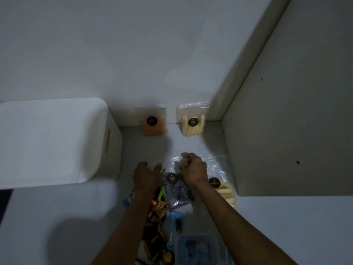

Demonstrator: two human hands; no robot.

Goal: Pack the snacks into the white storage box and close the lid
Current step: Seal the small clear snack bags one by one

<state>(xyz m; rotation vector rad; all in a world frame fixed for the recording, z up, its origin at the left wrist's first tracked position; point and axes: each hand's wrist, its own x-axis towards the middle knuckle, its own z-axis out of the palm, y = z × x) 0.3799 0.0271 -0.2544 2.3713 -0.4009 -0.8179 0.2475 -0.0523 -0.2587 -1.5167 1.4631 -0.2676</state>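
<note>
Head view, dim and a bit blurred. The white storage box [47, 138] sits at the left of the white surface [286, 226], seen from above; its top reads as a flat white panel, so the lid looks on, or at least no opening shows. No snack is visibly inside it.

The snacks are all outside the box. An orange-filled clear bag [152, 123] and a bag of pale sticks [192, 123] lean against the back wall [133, 44], well apart from the hands. Nearer, a dark-filled clear bag [176, 186] lies between the two hands, a second pale-stick bag [227, 194] just beside the right forearm, and a heap of coloured wrappers [156, 211] runs under the left arm toward the bottom edge. A bluish clear tub [198, 247] sits at the bottom.

Right hand [193, 170] is curled closed, pinching the crinkled top plastic of the dark-filled clear bag. Left hand [146, 175] is spread wide, palm down, beside that bag; contact cannot be told.

Judgement: packing looks barely begun. Left to do: open the box, load every bag and wrapper, close the lid.
</note>
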